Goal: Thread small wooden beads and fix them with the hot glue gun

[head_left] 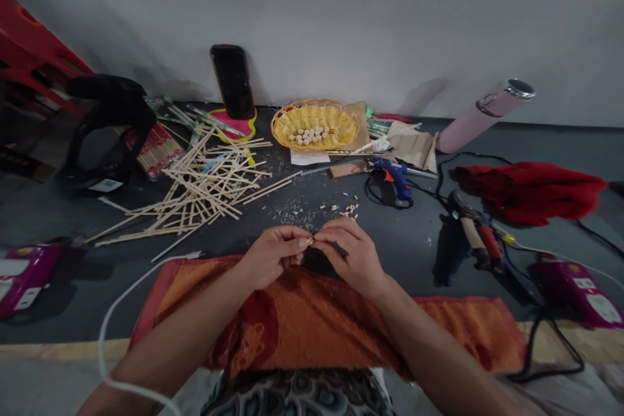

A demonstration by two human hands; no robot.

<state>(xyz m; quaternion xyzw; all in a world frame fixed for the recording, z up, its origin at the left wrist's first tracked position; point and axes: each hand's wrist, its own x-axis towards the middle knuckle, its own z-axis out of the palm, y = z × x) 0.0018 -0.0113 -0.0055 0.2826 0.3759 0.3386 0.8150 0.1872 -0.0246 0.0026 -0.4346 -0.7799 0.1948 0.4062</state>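
Note:
My left hand (275, 253) pinches a tiny pale wooden piece (311, 242) between thumb and forefinger. The closed fingertips of my right hand (351, 255) meet it from the other side, so both hands share the piece over the table's front part. Its exact shape is mostly covered by the fingers. Just beyond them lie several short cut stick pieces (350, 209) and scattered pale crumbs. Farther back, a yellow woven basket (316, 118) contains several small light wooden clusters (312, 136). Left of my hands is a loose pile of thin wooden sticks (205, 182).
A blue glue gun (397, 177) lies right of centre, with pliers (472, 231) and a red cloth (531, 192) beyond. A pink flask (480, 118) and a phone (233, 81) stand near the wall. Beneath my forearms spreads an orange towel (312, 331). A white cable (110, 331) crosses my left forearm.

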